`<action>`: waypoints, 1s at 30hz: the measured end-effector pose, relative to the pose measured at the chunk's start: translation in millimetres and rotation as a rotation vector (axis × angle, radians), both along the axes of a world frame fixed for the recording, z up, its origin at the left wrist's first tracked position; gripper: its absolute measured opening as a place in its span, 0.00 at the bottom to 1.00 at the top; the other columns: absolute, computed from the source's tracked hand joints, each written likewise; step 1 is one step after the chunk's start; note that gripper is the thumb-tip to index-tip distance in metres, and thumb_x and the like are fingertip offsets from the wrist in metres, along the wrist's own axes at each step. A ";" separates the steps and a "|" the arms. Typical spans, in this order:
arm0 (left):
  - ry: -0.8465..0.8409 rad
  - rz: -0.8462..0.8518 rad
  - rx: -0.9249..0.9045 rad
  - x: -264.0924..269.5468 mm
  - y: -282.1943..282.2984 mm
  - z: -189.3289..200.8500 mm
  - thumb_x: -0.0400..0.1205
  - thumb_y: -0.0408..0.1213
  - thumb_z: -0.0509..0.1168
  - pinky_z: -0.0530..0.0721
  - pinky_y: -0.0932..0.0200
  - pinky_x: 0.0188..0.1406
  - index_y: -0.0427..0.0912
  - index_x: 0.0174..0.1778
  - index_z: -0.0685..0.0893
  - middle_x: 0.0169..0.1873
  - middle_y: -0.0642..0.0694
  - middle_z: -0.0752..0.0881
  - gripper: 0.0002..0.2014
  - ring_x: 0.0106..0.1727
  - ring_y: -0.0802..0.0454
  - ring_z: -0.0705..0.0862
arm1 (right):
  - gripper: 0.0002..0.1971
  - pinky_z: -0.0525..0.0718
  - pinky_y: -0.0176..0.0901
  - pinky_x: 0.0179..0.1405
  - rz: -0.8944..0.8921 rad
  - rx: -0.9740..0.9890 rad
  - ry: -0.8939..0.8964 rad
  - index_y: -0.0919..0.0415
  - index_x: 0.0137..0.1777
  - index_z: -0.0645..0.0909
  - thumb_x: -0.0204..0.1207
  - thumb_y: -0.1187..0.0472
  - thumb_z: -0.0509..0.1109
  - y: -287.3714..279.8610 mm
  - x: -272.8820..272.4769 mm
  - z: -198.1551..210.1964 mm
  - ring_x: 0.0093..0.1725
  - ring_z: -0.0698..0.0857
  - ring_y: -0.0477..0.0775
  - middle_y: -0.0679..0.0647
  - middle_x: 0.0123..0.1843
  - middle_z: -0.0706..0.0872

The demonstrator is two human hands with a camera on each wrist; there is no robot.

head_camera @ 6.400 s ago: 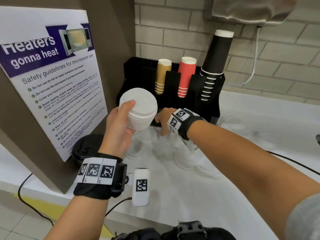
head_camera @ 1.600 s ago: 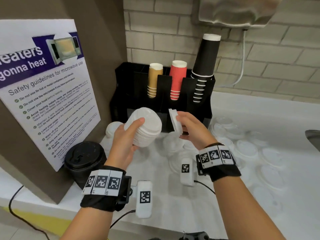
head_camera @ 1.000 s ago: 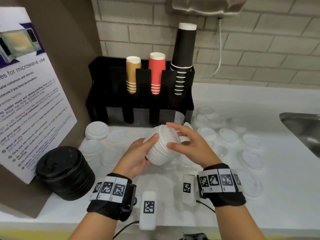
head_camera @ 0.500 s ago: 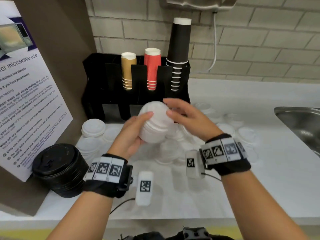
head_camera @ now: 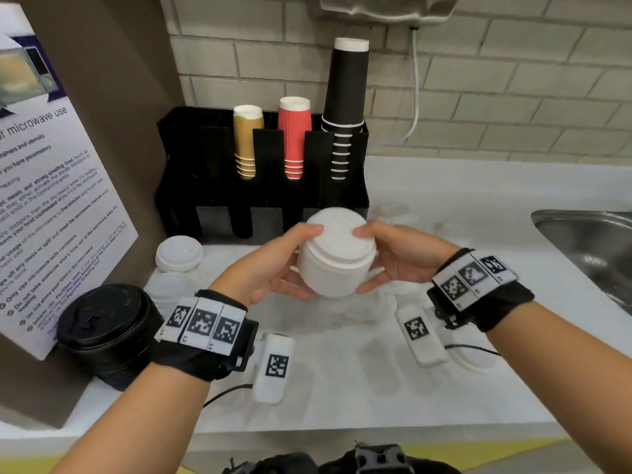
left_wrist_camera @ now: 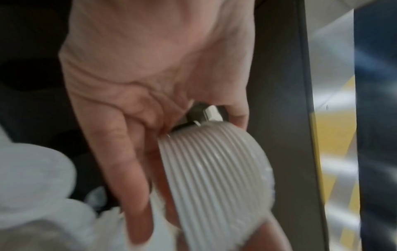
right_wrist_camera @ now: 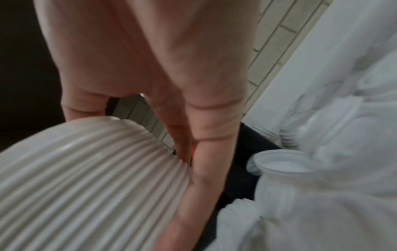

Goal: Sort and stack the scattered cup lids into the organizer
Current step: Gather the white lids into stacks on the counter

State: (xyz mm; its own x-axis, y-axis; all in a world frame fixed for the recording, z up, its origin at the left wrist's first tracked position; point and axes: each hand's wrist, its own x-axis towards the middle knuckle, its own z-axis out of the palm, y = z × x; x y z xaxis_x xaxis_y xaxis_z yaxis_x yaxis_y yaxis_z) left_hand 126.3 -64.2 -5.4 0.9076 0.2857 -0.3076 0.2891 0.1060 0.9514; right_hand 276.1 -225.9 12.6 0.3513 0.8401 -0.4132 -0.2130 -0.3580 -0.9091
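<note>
Lids, white and nested into one ribbed stack (head_camera: 337, 256), sit between both hands above the white worktop (head_camera: 427, 381), just in front of the black organizer (head_camera: 212, 172). The left hand (head_camera: 265, 268) curls round the stack's left side with its thumb tip on the top lid's rim; the right hand (head_camera: 398, 256) cups the right side, thumb likewise on the rim, fingers wrapped beneath. In the left wrist view the left hand's fingers (left_wrist_camera: 128, 178) lie along the ribbed edges of the stack (left_wrist_camera: 217, 183); the right wrist view shows the same ridges (right_wrist_camera: 90, 178) against the right hand's fingers (right_wrist_camera: 206, 169).

The organizer stands against the brick wall, holding tan cups (head_camera: 248, 142), red cups (head_camera: 294, 138) and tall black cups (head_camera: 345, 104); its lower slots open toward the stack. To the left a poster board (head_camera: 58, 186) closes off that side, with a stack of black lids (head_camera: 106, 333) at its foot. A sink (head_camera: 595, 251) bounds the right. Loose white and clear lids (head_camera: 178, 253) lie scattered on the worktop behind and beside the hands, while the near strip of worktop is bare.

Half a second ago the right hand was only touching the stack's top from the side with open fingers; it has since settled into a full two-handed hold, and the stack sits more upright.
</note>
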 end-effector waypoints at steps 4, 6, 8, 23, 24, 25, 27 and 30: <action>0.210 -0.258 0.202 -6.9 -5.3 -15.6 0.75 0.67 0.64 0.89 0.54 0.43 0.47 0.59 0.86 0.53 0.46 0.90 0.29 0.47 0.43 0.92 | 0.27 0.89 0.57 0.44 0.049 -0.173 0.007 0.59 0.66 0.79 0.66 0.49 0.72 -28.7 -1.6 -28.1 0.54 0.87 0.61 0.64 0.64 0.83; 0.278 -0.276 0.273 -6.4 -2.5 -19.9 0.73 0.68 0.66 0.90 0.53 0.48 0.46 0.61 0.86 0.55 0.46 0.89 0.32 0.48 0.45 0.91 | 0.25 0.89 0.57 0.44 0.071 -0.249 0.015 0.58 0.64 0.80 0.67 0.52 0.74 -40.2 -4.7 -41.0 0.54 0.87 0.60 0.60 0.60 0.85; 0.288 -0.220 0.333 -6.6 3.7 -21.0 0.76 0.65 0.65 0.89 0.54 0.51 0.47 0.61 0.85 0.55 0.47 0.89 0.27 0.49 0.47 0.91 | 0.25 0.88 0.59 0.44 0.093 -0.296 0.029 0.59 0.65 0.80 0.67 0.52 0.72 -49.4 -8.1 -51.9 0.58 0.86 0.63 0.60 0.62 0.85; 0.232 0.045 0.394 -15.3 31.7 -28.6 0.81 0.55 0.67 0.86 0.56 0.49 0.52 0.56 0.85 0.54 0.50 0.87 0.14 0.52 0.50 0.88 | 0.19 0.90 0.53 0.46 0.127 -0.461 -0.272 0.48 0.71 0.74 0.80 0.53 0.64 -71.1 -16.0 -52.1 0.59 0.85 0.56 0.53 0.62 0.84; 0.234 0.039 0.433 -13.8 30.7 -29.3 0.80 0.54 0.68 0.85 0.58 0.48 0.52 0.57 0.84 0.54 0.51 0.86 0.14 0.53 0.51 0.86 | 0.21 0.90 0.52 0.46 0.142 -0.485 -0.316 0.48 0.73 0.71 0.80 0.52 0.64 -70.5 -16.4 -50.4 0.60 0.84 0.56 0.52 0.62 0.83; 0.238 0.031 0.477 -12.3 29.7 -29.6 0.79 0.53 0.70 0.83 0.59 0.46 0.52 0.58 0.83 0.55 0.51 0.85 0.15 0.53 0.53 0.84 | 0.23 0.90 0.52 0.46 0.161 -0.511 -0.361 0.48 0.75 0.69 0.80 0.51 0.64 -69.5 -17.2 -48.9 0.61 0.83 0.56 0.52 0.64 0.82; 0.265 -0.027 0.623 -8.8 27.7 -29.0 0.75 0.54 0.74 0.78 0.61 0.46 0.53 0.61 0.81 0.57 0.52 0.83 0.21 0.54 0.55 0.82 | 0.23 0.90 0.54 0.46 0.207 -0.559 -0.453 0.49 0.75 0.69 0.80 0.49 0.64 -67.7 -18.2 -43.9 0.61 0.82 0.57 0.53 0.64 0.80; 0.325 -0.199 0.908 -0.2 18.2 -28.2 0.69 0.57 0.78 0.75 0.59 0.54 0.55 0.70 0.75 0.63 0.52 0.79 0.35 0.58 0.54 0.79 | 0.24 0.90 0.47 0.40 0.273 -0.589 -0.633 0.49 0.72 0.69 0.78 0.42 0.65 -58.7 -14.1 -25.6 0.57 0.82 0.56 0.55 0.63 0.79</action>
State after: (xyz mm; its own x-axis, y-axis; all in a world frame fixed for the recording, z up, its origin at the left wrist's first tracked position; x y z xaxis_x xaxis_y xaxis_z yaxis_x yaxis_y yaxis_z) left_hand 126.1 -46.0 -33.6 0.8749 0.3881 -0.2898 0.4843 -0.7048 0.5184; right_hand 262.0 -284.6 -13.0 0.4787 0.6410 -0.6000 0.4244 -0.7672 -0.4810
